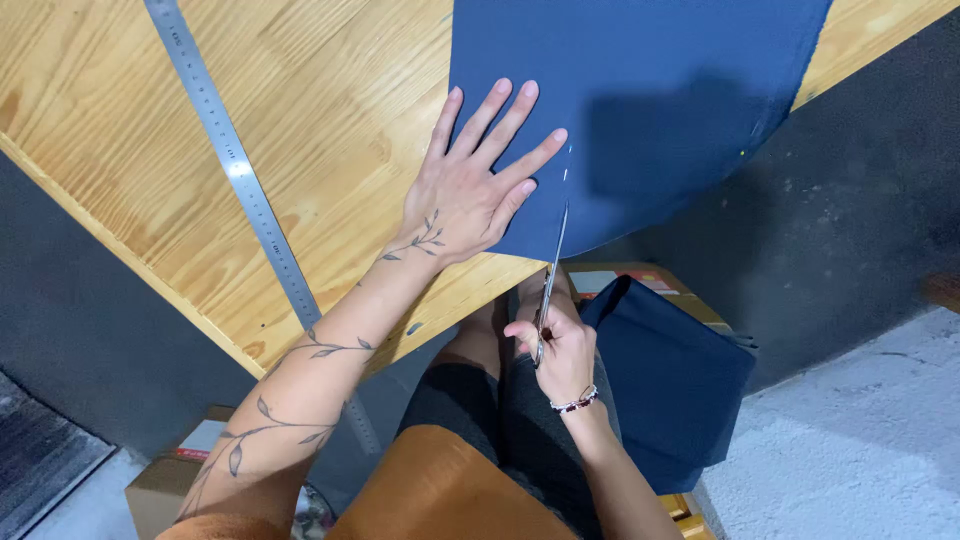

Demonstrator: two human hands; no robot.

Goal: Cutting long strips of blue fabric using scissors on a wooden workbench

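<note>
Head view. Left hand lies flat, fingers spread wide, pressing the dark blue fabric onto the wooden tabletop, near the fabric's left edge. Right hand, below the tabletop's near edge, has its fingers closed around the handles of the scissors; blades point away, into the fabric's near edge just right of the left hand. Steel ruler lies diagonally on the tabletop, well left. More blue fabric hangs off the edge to the right.

Brown cardboard box on floor, lower left (pale label, red strip); second box under dark cloth.
</note>
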